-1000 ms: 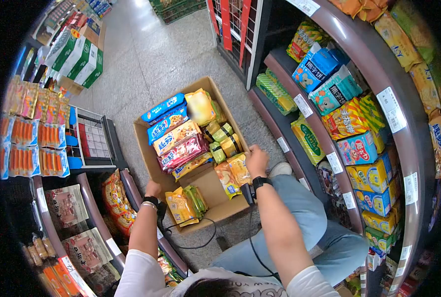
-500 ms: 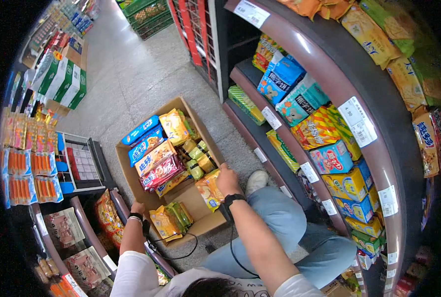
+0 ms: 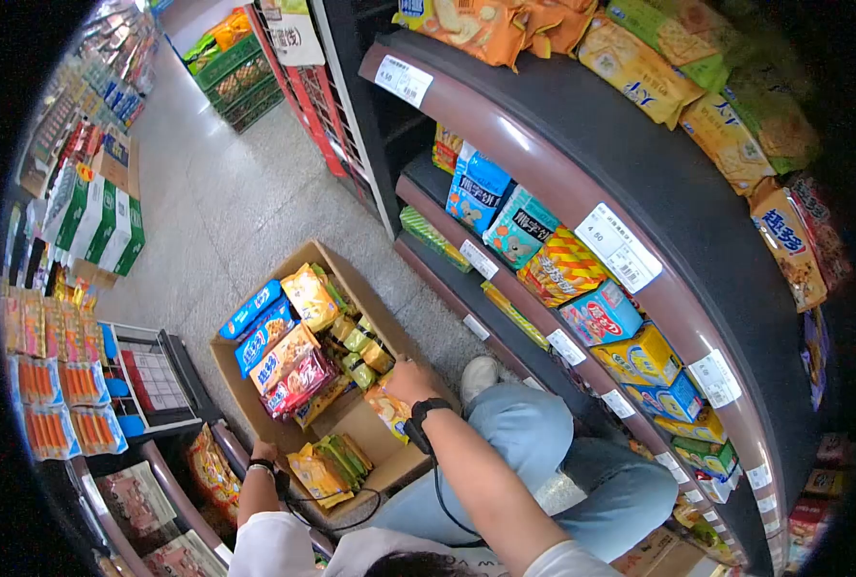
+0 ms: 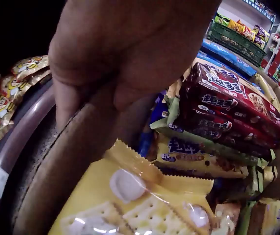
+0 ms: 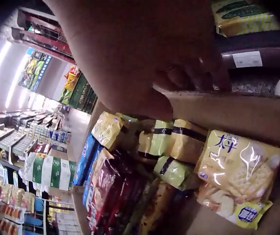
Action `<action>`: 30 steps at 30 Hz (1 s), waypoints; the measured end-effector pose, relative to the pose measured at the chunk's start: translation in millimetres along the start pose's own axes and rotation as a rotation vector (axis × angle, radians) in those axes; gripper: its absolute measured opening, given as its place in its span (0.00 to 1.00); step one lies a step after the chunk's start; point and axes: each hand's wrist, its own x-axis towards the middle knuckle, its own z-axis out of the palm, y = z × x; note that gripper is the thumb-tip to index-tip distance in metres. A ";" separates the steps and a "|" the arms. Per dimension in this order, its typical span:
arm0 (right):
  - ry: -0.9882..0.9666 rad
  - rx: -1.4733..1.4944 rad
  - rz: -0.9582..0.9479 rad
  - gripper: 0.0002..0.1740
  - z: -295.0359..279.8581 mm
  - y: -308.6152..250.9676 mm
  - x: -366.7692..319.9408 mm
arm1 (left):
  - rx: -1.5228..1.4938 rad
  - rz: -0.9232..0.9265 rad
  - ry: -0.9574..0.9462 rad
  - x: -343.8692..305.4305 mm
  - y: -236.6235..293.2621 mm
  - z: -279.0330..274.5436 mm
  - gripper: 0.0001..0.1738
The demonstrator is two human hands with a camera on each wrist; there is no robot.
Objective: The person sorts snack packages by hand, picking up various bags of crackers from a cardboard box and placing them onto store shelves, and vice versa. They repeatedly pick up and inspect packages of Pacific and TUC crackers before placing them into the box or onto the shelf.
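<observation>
Your hands are at the box (image 3: 356, 420) in the lower middle of the frame: left hand (image 3: 262, 452) grips its rim, right hand (image 3: 410, 383), grasp unclear, hangs over the cracker packet (image 3: 389, 412) inside, probably light, slick and brittle, so take it by both long edges.

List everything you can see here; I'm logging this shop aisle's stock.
cardboard box: one, brown, open on the floor
blue packs: two, blue, box's far left
maroon packs: a stack, dark red, box's middle
small packs: several, yellow-green, box's right side
yellow cracker packs: two, yellow, box's near right
shelf snacks: many, mixed colours, shelves on the right
green crates: stacked, green, far down the aisle
shoe: one, white, beside the box
left hand: one, grips the box's near-left rim
right hand: one, fingers curled at the box's right rim, grip unclear
</observation>
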 end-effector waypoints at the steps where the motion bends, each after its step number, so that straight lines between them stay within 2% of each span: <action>1: -0.023 0.041 0.007 0.36 2.2 1.0 2.4 | 0.083 -0.058 -0.031 -0.2 1.0 -0.7 0.13; 2: -0.093 0.094 0.016 0.39 -3.8 1.7 3.4 | 0.152 -0.103 -0.056 -0.3 0.5 -0.4 0.14; 5: -0.034 0.103 -0.001 0.41 3.5 6.3 5.3 | 0.381 -0.149 -0.134 4.7 9.3 2.9 0.14; 6: 0.052 0.115 0.048 0.39 13.7 4.2 8.8 | 0.486 -0.136 -0.173 7.2 17.9 1.9 0.15; 8: -0.011 0.148 0.033 0.40 13.1 1.6 10.5 | 0.773 -0.031 -0.276 8.5 34.1 -0.3 0.16; 10: -0.083 0.178 0.036 0.41 -1.3 -13.4 3.9 | 0.582 -0.160 -0.198 11.8 38.1 0.4 0.14; 12: 0.012 0.230 -0.018 0.39 10.0 -17.9 10.6 | 0.389 -0.283 -0.129 9.2 43.9 0.3 0.13; 13: 0.060 0.256 -0.044 0.38 16.4 -18.1 14.9 | 0.320 -0.346 -0.185 10.5 44.1 -4.5 0.13; 14: 0.047 0.296 -0.061 0.34 -11.9 -43.8 -16.0 | 0.250 -0.409 -0.242 9.5 43.5 -9.7 0.13; 15: 0.132 0.302 -0.094 0.33 -5.6 -45.6 -11.1 | 0.376 -0.336 -0.270 7.7 44.8 -11.6 0.13; 16: 0.214 0.309 -0.127 0.32 8.8 -43.0 1.8 | 0.528 -0.268 -0.334 13.3 17.0 -1.5 0.13; 17: 0.294 0.317 -0.158 0.30 18.3 -44.3 7.5 | 0.706 -0.196 -0.441 16.8 17.7 -0.5 0.13; 18: 0.314 0.355 -0.186 0.24 9.7 -53.6 0.5 | 0.799 -0.165 -0.515 14.7 37.7 -8.6 0.14; 19: 0.337 0.473 -0.225 0.23 -1.2 -63.5 -10.4 | 0.793 -0.177 -0.534 9.8 68.6 -19.4 0.14; 21: 0.386 0.698 -0.300 0.21 -25.9 -77.9 -31.1 | 0.490 -0.220 -0.398 13.3 95.8 -21.5 0.12; 23: 0.469 0.717 -0.406 0.16 -46.7 -83.9 -25.5 | -0.199 -0.272 0.025 17.5 128.6 -28.7 0.12; 25: 0.608 0.717 -0.508 0.14 -84.6 -98.2 -37.3 | -1.046 -0.029 0.344 2.6 248.6 -58.3 0.21; 27: 0.681 0.725 -0.619 0.12 -124.5 -108.7 -45.3 | -0.682 0.113 0.580 61.4 242.4 -72.6 0.24; 28: 0.678 0.739 -0.624 0.11 -147.8 -118.9 -61.7 | -0.672 0.199 0.489 66.4 277.7 -89.4 0.24; 29: 0.694 0.750 -0.648 0.10 -168.1 -126.5 -74.9 | -0.661 0.284 0.400 59.7 338.6 -117.4 0.23; 30: 0.723 0.777 -0.695 0.09 -186.4 -134.0 -84.9 | -0.774 0.285 0.246 45.0 402.1 -144.3 0.22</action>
